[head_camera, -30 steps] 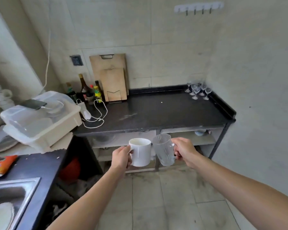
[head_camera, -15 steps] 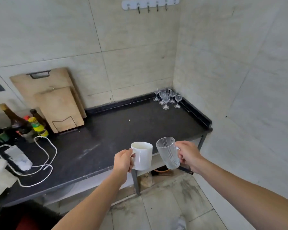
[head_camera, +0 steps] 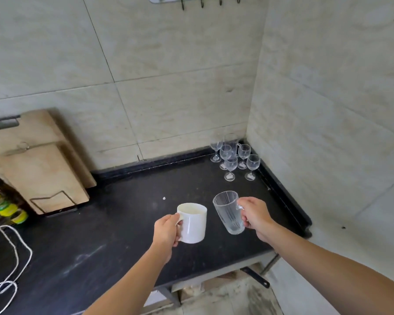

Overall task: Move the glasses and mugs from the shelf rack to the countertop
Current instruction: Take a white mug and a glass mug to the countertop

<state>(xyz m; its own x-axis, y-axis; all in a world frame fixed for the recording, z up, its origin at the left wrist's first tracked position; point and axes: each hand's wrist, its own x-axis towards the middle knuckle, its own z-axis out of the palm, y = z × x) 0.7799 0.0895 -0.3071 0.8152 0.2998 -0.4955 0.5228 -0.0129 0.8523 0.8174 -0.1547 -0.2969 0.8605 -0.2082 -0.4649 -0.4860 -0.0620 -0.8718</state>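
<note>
Head view: I'm gripping white mug (head_camera: 193, 222) in left hand (head_camera: 166, 230), fragile glass mug (head_camera: 229, 212) in right hand (head_camera: 255, 215), both by handles, over counter (head_camera: 123, 212) front edge.

White ceramic mug (head_camera: 193, 223): upright, handle at 9 o'clock, held above black countertop (head_camera: 114, 223). Ribbed clear glass mug (head_camera: 229, 212): at its 3 o'clock, tilted, handle right, held. Stemmed wine glasses (head_camera: 234, 159): upright cluster, countertop's 1 o'clock corner.

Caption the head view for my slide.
Left hand carries white mug, right hand ribbed glass mug, above black countertop.
</note>
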